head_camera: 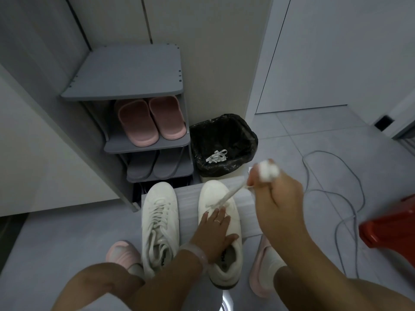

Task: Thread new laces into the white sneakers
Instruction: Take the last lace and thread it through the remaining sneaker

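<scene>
Pressing down on the right-hand sneaker, the left hand lies flat over its tongue and eyelets, fingers straight and spread, thumb out toward the shoe's opening, so that grip is open and merely holding the shoe steady. The right hand is lifted above and to the right of the toe, its grip closed in a pinch on a white lace that runs taut and slanting from the front eyelets up to the fingers; a bunched white bundle, blurred, sits at the fingertips, and whether it is more lace I cannot tell. Both white sneakers stand side by side, toes pointing away, on a low pale grey desk between the person's knees; the left-hand sneaker is already laced. Beyond them a grey shoe rack holds pink slippers on one shelf and grey ones below. Just beside the rack, a bin with a black liner contains a loose white lace. A grey cable loops over the tiled floor at right, near a red stool.
</scene>
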A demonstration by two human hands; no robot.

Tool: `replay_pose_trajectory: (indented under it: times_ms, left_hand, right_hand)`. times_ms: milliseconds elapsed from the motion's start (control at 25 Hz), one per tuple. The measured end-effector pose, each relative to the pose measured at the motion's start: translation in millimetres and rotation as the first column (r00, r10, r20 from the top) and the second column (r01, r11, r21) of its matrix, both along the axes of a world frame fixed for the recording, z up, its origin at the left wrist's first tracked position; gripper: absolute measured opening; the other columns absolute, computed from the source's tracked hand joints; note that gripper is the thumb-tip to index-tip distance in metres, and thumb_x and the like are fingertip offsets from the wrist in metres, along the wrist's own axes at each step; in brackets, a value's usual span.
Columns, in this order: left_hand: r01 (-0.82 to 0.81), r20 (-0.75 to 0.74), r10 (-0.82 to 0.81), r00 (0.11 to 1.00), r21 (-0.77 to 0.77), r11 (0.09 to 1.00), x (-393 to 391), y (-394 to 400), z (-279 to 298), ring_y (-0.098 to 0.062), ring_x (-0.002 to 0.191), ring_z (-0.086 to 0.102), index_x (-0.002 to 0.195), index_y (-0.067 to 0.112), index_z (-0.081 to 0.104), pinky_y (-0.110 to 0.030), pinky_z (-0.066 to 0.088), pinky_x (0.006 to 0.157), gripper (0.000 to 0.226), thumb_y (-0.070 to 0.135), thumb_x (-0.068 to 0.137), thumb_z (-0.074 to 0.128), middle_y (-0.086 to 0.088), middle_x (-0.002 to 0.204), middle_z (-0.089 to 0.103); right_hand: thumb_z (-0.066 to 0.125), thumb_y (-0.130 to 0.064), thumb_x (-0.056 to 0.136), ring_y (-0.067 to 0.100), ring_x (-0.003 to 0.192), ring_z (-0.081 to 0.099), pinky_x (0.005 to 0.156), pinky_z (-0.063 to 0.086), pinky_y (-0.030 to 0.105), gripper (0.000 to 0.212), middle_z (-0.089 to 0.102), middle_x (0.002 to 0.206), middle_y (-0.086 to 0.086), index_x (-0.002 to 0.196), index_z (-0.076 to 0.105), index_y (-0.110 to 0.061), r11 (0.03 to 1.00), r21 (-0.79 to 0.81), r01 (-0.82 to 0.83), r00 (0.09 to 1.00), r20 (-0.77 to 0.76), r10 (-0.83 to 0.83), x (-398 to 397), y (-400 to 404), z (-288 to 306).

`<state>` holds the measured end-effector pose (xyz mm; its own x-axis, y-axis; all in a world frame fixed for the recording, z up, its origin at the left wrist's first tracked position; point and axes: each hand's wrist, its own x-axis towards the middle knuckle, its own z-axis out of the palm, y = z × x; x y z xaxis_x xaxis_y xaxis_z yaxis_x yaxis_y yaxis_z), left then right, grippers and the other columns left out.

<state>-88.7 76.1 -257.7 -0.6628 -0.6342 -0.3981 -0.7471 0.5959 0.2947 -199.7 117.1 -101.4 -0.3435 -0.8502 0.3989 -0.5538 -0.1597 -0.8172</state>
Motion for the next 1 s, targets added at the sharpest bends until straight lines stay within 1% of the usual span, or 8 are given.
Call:
replay_pose_trajectory:
  times_ms: [80, 160, 280, 360, 480, 600, 760, 1000]
  left_hand:
    - [-0.118, -0.263, 0.152, 0.953, 0.142, 0.983, 1, 1, 6, -0.021, 0.139, 0.024, 0.140, 0.010, 0.035, -0.036, 0.012, 0.118, 0.052, 0.038, 0.097, 0.036, -0.007, 0.149, 0.030]
    - [-0.349, -0.513, 0.485, 0.708, 0.342, 0.872, 1, 1, 17, -0.011, 0.098, 0.053, 0.108, 0.007, 0.060, -0.023, 0.038, 0.091, 0.026, 0.026, 0.095, 0.047, 0.001, 0.104, 0.059]
    - [-0.609, -0.572, 0.744, 0.345, 0.466, 0.641, -5, -8, 25, -0.009, 0.067, 0.047, 0.086, 0.008, 0.049, -0.008, 0.039, 0.058, 0.016, 0.017, 0.084, 0.062, 0.002, 0.075, 0.050]
    - [-0.546, -0.551, 0.792, 0.263, 0.592, 0.593, -7, -12, 33, -0.008, 0.065, 0.047, 0.083, 0.008, 0.041, -0.004, 0.040, 0.058, 0.020, 0.021, 0.085, 0.057, 0.006, 0.068, 0.046]
    - [-0.338, -0.418, 0.756, 0.504, 0.710, 0.618, 0, -19, 45, -0.023, 0.080, 0.055, 0.079, 0.007, 0.051, -0.014, 0.050, 0.076, 0.019, -0.002, 0.093, 0.042, -0.005, 0.076, 0.057]
    - [-0.192, -0.458, 0.397, 0.795, 0.432, 0.881, 14, -31, 55, -0.023, 0.094, 0.059, 0.103, 0.001, 0.063, -0.021, 0.048, 0.079, 0.018, 0.000, 0.089, 0.052, -0.010, 0.097, 0.063]
    - [-0.143, -0.371, 0.156, 0.916, 0.061, 0.988, 27, -46, 73, -0.016, 0.076, 0.054, 0.089, 0.012, 0.065, -0.024, 0.038, 0.066, 0.013, 0.020, 0.089, 0.055, 0.001, 0.072, 0.058]
    - [0.001, -0.452, -0.042, 0.891, -0.090, 0.996, 27, -29, 88, -0.013, 0.087, 0.055, 0.101, 0.016, 0.064, -0.024, 0.039, 0.074, 0.020, 0.012, 0.087, 0.052, 0.000, 0.092, 0.064]
  right_hand:
    - [0.037, -0.032, 0.094, 0.011, 0.057, 0.054, 0.054, 0.039, 0.025, 0.038, 0.056, 0.059, -0.002, 0.071, 0.055, -0.008, 0.955, 0.296, -0.008, 0.984, -0.169, 0.061, -8, -13, -16]
    - [0.042, -0.026, 0.097, 0.020, 0.066, 0.059, 0.063, 0.042, 0.033, 0.036, 0.061, 0.066, 0.007, 0.070, 0.058, -0.008, 0.855, 0.514, -0.071, 0.985, -0.099, 0.141, -8, -23, -27]
    - [0.045, -0.028, 0.097, 0.002, 0.046, 0.047, 0.051, 0.036, 0.019, 0.040, 0.049, 0.047, -0.010, 0.058, 0.054, -0.019, 0.755, 0.580, -0.305, 0.952, 0.178, 0.248, -4, -28, -23]
    - [0.045, -0.029, 0.096, 0.000, 0.039, 0.039, 0.048, 0.030, 0.013, 0.040, 0.043, 0.041, -0.012, 0.060, 0.055, -0.017, 0.600, 0.601, -0.528, 0.847, 0.422, 0.324, -3, -25, -12]
    - [0.045, -0.027, 0.097, -0.003, 0.046, 0.046, 0.052, 0.035, 0.007, 0.030, 0.053, 0.054, -0.013, 0.075, 0.064, -0.017, 0.342, 0.592, -0.730, 0.671, 0.525, 0.523, -6, -19, 3]
    - [0.055, -0.037, 0.091, -0.006, 0.087, 0.060, 0.076, 0.042, 0.009, 0.029, 0.066, 0.099, -0.019, 0.117, 0.059, -0.026, 0.333, 0.768, -0.547, 0.719, 0.228, 0.656, -31, -26, -4]
    - [0.058, -0.037, 0.088, 0.023, 0.121, 0.050, 0.097, 0.044, 0.033, 0.069, 0.050, 0.136, 0.003, 0.146, 0.020, -0.028, 0.424, 0.882, 0.205, 0.666, -0.444, 0.600, -65, -30, -30]
    - [0.047, -0.016, 0.092, 0.029, 0.109, 0.057, 0.081, 0.042, 0.028, 0.039, 0.060, 0.120, 0.013, 0.130, 0.049, -0.017, 0.566, 0.820, -0.083, 0.755, -0.319, 0.573, -1, -35, -80]
